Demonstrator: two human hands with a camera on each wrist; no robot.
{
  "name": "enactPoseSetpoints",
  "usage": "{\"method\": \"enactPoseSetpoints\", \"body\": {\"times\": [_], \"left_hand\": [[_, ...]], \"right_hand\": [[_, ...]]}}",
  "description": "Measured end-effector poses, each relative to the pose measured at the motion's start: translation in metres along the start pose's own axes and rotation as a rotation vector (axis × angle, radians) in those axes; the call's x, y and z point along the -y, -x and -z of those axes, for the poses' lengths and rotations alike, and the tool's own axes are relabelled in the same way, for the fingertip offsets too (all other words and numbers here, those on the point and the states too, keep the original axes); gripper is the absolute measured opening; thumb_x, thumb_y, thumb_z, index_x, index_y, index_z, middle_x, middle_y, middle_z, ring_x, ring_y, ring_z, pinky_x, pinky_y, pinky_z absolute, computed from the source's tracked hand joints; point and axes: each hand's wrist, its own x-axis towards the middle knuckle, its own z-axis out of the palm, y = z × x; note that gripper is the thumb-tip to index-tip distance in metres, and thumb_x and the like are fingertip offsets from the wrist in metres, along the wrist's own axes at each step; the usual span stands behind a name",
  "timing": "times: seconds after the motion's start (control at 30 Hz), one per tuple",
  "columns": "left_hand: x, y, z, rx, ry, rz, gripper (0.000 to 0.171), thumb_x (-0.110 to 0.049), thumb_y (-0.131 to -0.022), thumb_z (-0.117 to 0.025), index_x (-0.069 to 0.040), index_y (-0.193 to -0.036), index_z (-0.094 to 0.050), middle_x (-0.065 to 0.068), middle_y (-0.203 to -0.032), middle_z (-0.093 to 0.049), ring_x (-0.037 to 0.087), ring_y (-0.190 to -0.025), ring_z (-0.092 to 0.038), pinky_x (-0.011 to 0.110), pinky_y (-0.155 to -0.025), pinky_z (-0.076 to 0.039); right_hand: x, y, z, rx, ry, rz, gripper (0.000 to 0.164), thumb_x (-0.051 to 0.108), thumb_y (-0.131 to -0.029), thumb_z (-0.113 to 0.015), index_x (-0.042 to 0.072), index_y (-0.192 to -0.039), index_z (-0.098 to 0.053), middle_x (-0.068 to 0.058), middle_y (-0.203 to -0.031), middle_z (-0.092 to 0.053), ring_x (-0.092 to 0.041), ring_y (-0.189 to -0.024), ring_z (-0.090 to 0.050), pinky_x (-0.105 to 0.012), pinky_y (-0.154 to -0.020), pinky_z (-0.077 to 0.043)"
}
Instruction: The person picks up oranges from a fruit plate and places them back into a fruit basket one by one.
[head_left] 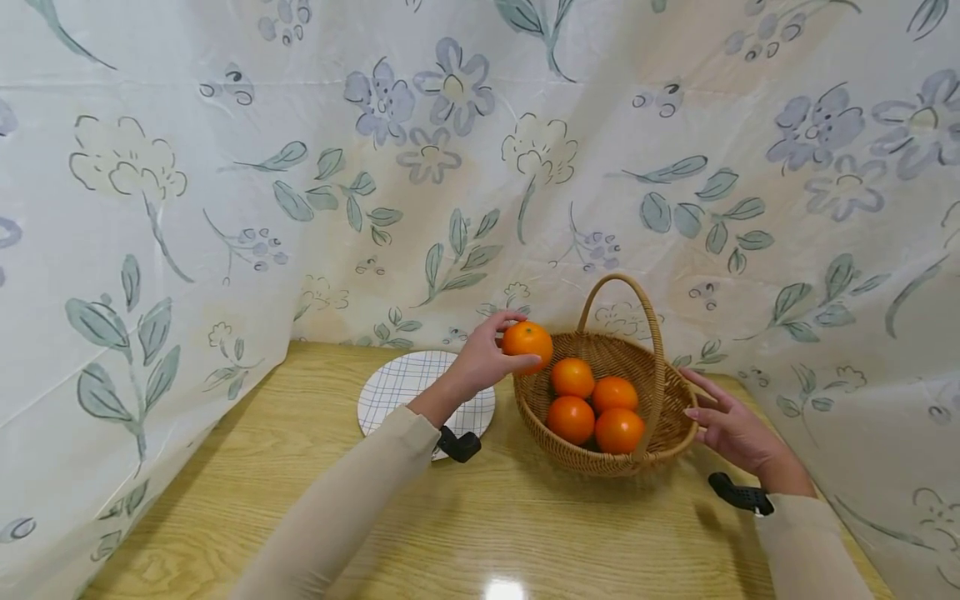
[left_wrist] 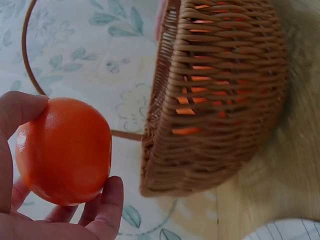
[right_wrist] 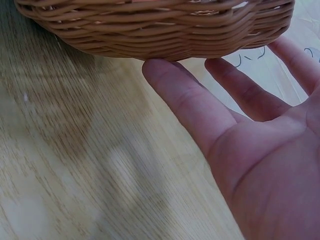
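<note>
My left hand [head_left: 487, 354] grips an orange [head_left: 527, 344] with a small green stem mark, thumb on one side and fingers round the other. In the head view, it is raised at the left rim of a brown wicker basket [head_left: 551, 446]. Several more oranges [head_left: 618, 431] lie inside the basket, showing through the weave in the left wrist view. At the basket's right side, my right hand [head_left: 738, 429] is spread, its thumb and fingertips [right_wrist: 159, 69] against the rim. An arched handle [head_left: 654, 333] stands upright over the basket.
A round white plate [head_left: 386, 392] with a blue grid pattern lies left of the basket, partly behind my left forearm. The wooden table [head_left: 300, 467] carries both. A flowered cloth [head_left: 420, 208] hangs behind and along both sides.
</note>
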Motion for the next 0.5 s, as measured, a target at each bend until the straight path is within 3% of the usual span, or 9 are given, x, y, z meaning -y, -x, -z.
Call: {"method": "enactPoseSetpoints", "body": {"times": [0.23, 0.5], "left_hand": [[-0.009, -0.015, -0.018, 0.042, 0.062, 0.019, 0.064, -0.03, -0.084, -0.084, -0.022, -0.14, -0.054, 0.01, -0.14, -0.054, 0.027, -0.114, -0.059, 0.037, -0.088, -0.057], [-0.016, -0.031, -0.042, 0.074, 0.025, 0.046, 0.059, -0.038, -0.085, -0.084, -0.026, -0.136, -0.056, 0.006, -0.131, -0.059, 0.023, -0.107, -0.061, 0.038, -0.089, -0.055]], "right_hand": [[0.001, 0.003, -0.004, -0.015, 0.001, -0.006, 0.076, -0.005, -0.105, -0.041, 0.019, -0.167, -0.004, 0.01, -0.145, -0.047, -0.012, -0.124, -0.064, -0.037, -0.094, -0.06], [0.002, 0.006, -0.01, -0.041, 0.024, -0.021, 0.077, -0.005, -0.105, -0.041, 0.019, -0.166, -0.002, 0.011, -0.143, -0.045, -0.011, -0.124, -0.064, -0.037, -0.094, -0.06]]}}
